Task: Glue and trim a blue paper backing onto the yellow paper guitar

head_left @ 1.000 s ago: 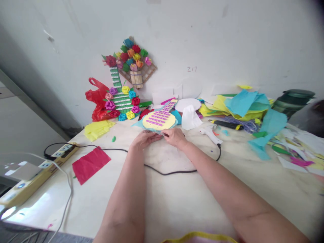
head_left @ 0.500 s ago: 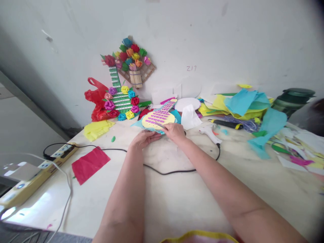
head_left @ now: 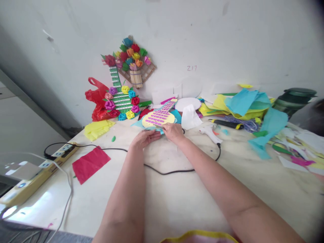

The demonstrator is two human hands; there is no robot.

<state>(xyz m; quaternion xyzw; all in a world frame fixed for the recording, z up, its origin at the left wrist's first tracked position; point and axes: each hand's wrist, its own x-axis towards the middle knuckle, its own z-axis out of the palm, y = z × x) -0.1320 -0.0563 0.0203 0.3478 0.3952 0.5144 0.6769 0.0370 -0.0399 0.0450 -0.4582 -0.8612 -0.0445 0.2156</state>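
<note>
A yellow paper guitar (head_left: 159, 117) with rows of pink strips lies on a blue paper backing at the table's far middle. My left hand (head_left: 144, 137) lies at its near edge, fingers together and curled under the blue paper. My right hand (head_left: 172, 130) is closed in a pinch at the guitar's near rim; what it holds is too small to name.
A white glue gun (head_left: 209, 132) with a black cord lies right of my hands. Red paper (head_left: 89, 164) and a yellow power strip (head_left: 37, 173) sit at left. Paper-flower crafts (head_left: 123, 98) lean on the wall. Blue and yellow paper scraps (head_left: 250, 104) pile at right.
My right hand has moved a little away from me, onto the guitar's near rim. The left hand has stayed nearly still.
</note>
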